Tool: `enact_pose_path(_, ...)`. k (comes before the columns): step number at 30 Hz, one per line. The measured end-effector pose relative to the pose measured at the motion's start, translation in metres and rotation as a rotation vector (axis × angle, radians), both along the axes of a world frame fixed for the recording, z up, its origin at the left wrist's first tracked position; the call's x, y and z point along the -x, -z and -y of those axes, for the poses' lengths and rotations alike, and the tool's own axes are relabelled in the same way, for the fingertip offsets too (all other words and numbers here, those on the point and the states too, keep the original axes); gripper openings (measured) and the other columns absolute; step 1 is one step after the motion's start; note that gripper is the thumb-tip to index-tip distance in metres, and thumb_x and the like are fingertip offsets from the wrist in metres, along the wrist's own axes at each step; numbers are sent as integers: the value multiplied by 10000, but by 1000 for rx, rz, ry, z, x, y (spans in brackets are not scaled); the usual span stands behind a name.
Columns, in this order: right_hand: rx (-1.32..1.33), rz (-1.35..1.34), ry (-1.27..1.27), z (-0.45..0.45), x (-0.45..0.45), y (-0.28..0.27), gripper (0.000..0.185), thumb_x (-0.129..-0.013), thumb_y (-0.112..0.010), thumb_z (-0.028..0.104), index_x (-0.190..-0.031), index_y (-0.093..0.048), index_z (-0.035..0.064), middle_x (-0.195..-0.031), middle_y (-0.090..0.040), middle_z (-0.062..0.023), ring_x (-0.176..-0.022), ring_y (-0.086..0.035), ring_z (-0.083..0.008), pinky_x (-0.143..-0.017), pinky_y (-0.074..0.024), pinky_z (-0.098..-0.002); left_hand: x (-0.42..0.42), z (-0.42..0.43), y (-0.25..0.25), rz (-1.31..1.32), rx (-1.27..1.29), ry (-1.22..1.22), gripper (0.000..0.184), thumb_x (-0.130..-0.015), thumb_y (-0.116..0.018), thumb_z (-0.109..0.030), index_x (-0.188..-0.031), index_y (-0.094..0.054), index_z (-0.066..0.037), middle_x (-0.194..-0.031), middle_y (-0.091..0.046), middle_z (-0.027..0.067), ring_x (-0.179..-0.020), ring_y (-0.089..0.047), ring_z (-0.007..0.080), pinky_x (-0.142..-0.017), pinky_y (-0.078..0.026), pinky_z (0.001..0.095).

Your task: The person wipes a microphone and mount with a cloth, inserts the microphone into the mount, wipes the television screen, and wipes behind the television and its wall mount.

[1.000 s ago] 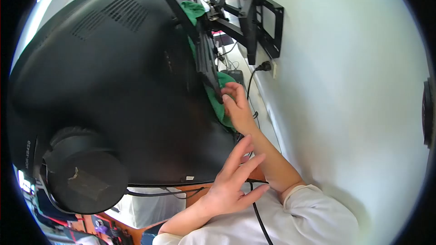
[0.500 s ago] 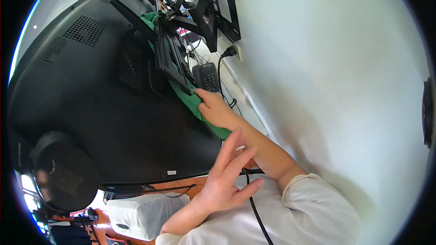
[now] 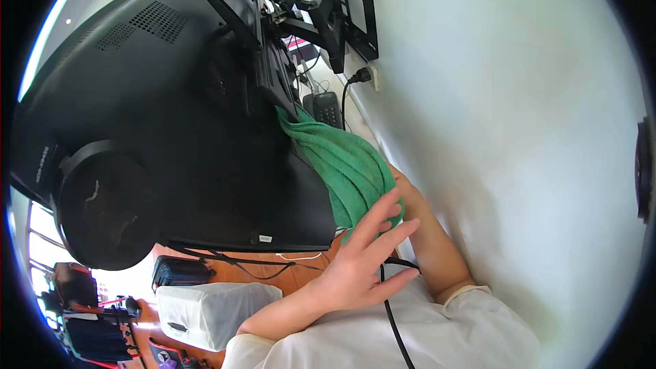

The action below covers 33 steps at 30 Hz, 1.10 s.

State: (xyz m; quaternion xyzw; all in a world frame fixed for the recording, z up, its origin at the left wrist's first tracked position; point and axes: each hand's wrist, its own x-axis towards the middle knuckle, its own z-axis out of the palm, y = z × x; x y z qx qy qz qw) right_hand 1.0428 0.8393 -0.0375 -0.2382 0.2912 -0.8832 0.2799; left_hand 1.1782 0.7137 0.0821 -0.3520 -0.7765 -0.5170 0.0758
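Note:
A green cloth stretches from behind the black TV's mount bracket toward my body. Its near end covers the fingers of my right hand, so only the back of that hand and the wrist show. My left hand is in front of the cloth's lower end, below the TV's right corner, with fingers spread and nothing visibly held. The black wall mount arm joins the back of the TV to the wall.
A black phone and cables lie between TV and wall, near a plug in a socket. Headphones overlap the TV's left side. Below are a white-covered box, a dark case and a black cable.
The green cloth has been drawn out from behind the bracket toward my body, and my right hand has moved back with it. My left hand has shifted slightly right, still spread.

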Motion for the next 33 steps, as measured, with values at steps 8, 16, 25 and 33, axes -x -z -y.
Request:
enact_pose_path(8, -240, -184, 344, 118, 49, 16, 623, -957, -629, 174, -1498, -329, 92, -1389, -456, -87, -1221, -494, -162, -1055, -392, -297, -7, 2, 0, -79, 2, -64, 649, -715, -829, -75, -1299, -561, 15, -1526, -291, 280, -1269, -513, 400, -980, -483, 453)
enact_pose_path(16, -508, -265, 518, 107, 14, 43, 443, -964, -604, 207, -1379, -474, 117, -1137, -626, -42, -1033, -606, -149, -886, -476, -280, -9, 9, 0, -82, 0, -134, 666, -693, -833, -68, -1293, -558, 19, -1517, -301, 293, -1274, -513, 406, -1003, -468, 468)
enact_pose_path(25, 134, 109, -55, 12, 41, 58, 308, -948, -606, 228, -1194, -643, 45, -1116, -668, -81, -977, -647, -185, -836, -546, -329, -6, 7, 2, -18, 29, -71, 629, -759, -814, -99, -1326, -557, -12, -1532, -295, 265, -1276, -510, 356, -983, -481, 421)
enact_pose_path(33, 265, 223, 46, 15, 64, 71, 359, -944, -612, 212, -1251, -603, 26, -1204, -638, -122, -1055, -625, -236, -928, -527, -375, 1, 8, 4, -9, 79, -65, 677, -702, -836, -67, -1313, -556, 19, -1532, -285, 273, -1292, -500, 391, -1014, -467, 460)
